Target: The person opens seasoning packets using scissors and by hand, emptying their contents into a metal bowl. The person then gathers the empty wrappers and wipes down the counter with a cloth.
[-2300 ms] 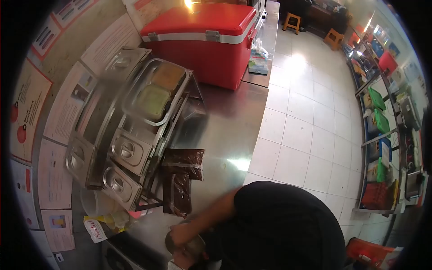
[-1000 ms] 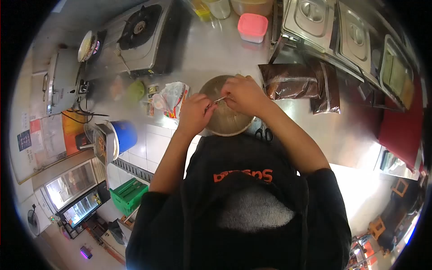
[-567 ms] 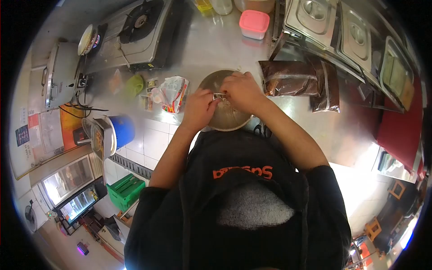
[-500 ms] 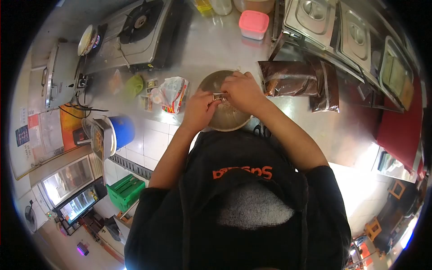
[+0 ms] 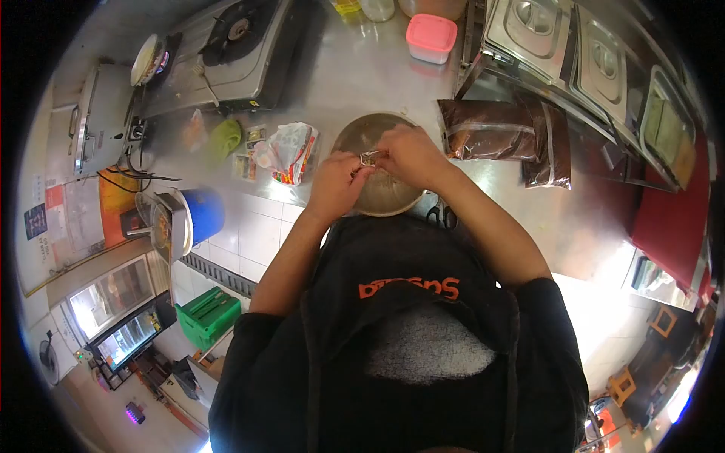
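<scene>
Over a round metal bowl, my left hand and my right hand pinch a small shiny packet between their fingertips. The packet is too small to make out in detail. Pale contents show faintly inside the bowl, partly covered by my hands. Left of the bowl lies a white and red plastic bag, beside several small packets. To the right of the bowl are large brown plastic packages.
A pink-lidded container stands near the back. A gas stove is at upper left, with a green bag below it. Metal lidded trays line the right. Black scissors handles lie at the counter's front edge.
My right hand's fingers have lowered slightly and curled in. The small packet is a little more visible between my hands. The whole view has shifted slightly.
</scene>
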The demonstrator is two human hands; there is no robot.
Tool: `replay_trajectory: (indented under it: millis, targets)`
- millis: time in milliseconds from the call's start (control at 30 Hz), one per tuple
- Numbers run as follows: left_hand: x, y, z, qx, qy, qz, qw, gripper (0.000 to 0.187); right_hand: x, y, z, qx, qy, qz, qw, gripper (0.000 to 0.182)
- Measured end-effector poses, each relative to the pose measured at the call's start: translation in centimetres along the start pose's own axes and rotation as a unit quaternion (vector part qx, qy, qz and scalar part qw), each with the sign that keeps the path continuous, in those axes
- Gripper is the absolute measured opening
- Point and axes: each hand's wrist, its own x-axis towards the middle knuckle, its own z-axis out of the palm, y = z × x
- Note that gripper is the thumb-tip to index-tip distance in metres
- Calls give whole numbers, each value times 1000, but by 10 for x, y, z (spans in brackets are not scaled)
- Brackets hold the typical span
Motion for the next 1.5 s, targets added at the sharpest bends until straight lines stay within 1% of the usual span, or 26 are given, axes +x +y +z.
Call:
replay_trajectory:
  millis: [133,200,233,300,333,400,433,500,600,633,700,733,800,833,900,933,1000,1133,1200,1233,1267,1300,1333,1400,1433,1500]
  targets:
    - [2,-12,1,38,40,-12,998,21,0,-4,-13,7,-47,9,999,19]
    - [1,-13,-4,42,31,-1,999,21,-4,-10,-21,3,13,23,1000,25]
    - [2,-15,-6,41,31,-3,999,21,-4,-9,-21,3,10,22,1000,25]
    - [4,-14,-11,72,-8,1,997,20,-2,-3,-19,69,114,-79,988,27]
    - [5,-11,-13,70,-9,-1,998,20,-1,-2,-17,70,111,-78,988,27]
    - [8,-3,-17,-22,-11,-112,993,25,2,-1,-13,179,28,15,983,24]
    - [7,-7,-15,-22,-12,-112,993,25,2,-1,-12,180,28,16,983,24]
    - [7,-19,-14,-126,101,-110,981,32,3,0,-10,346,61,107,930,25]
    - [4,-26,-23,-172,130,-42,976,38,2,15,1,416,54,121,900,27]
    - [4,-22,-24,-173,127,-43,976,38,0,15,1,439,51,126,888,27]
    - [4,-17,-33,-102,76,54,990,45,0,8,-5,618,-12,248,746,27]
    - [4,-11,-35,-104,74,53,990,45,-3,4,-11,618,-13,249,745,27]
    - [5,3,-35,-28,73,98,992,42,-8,-3,-19,690,-42,304,655,23]
    - [6,7,-36,-29,71,97,992,42,-11,-4,-19,691,-41,306,654,23]
    - [7,12,-36,-12,50,121,991,36,-16,-5,-19,740,-60,298,600,23]
    - [7,13,-36,-13,48,121,991,36,-18,-7,-20,740,-59,301,598,23]
    - [7,15,-37,28,103,181,978,34,-22,-15,-25,743,-62,307,592,23]
    - [5,30,-48,-40,117,175,977,30,-35,-29,-48,751,-59,302,585,26]
    - [3,45,-59,-98,80,98,987,23,-43,-28,-55,744,-71,232,622,50]
    - [3,49,-62,-98,81,96,987,23,-46,-30,-53,744,-74,232,622,50]
    - [4,52,-65,-122,81,85,986,20,-49,-32,-50,650,17,157,743,63]
    - [4,53,-66,-147,79,74,983,18,-51,-33,-48,533,109,75,835,77]
    - [4,52,-66,-147,78,72,983,18,-51,-32,-51,534,107,76,835,77]
    - [8,48,-64,-170,70,90,979,17,-50,-31,-60,455,157,-6,877,93]
    - [10,45,-62,-171,70,90,979,17,-50,-31,-60,455,156,-6,877,93]
    - [11,37,-55,-187,60,74,978,16,-48,-33,-60,390,201,-69,896,64]
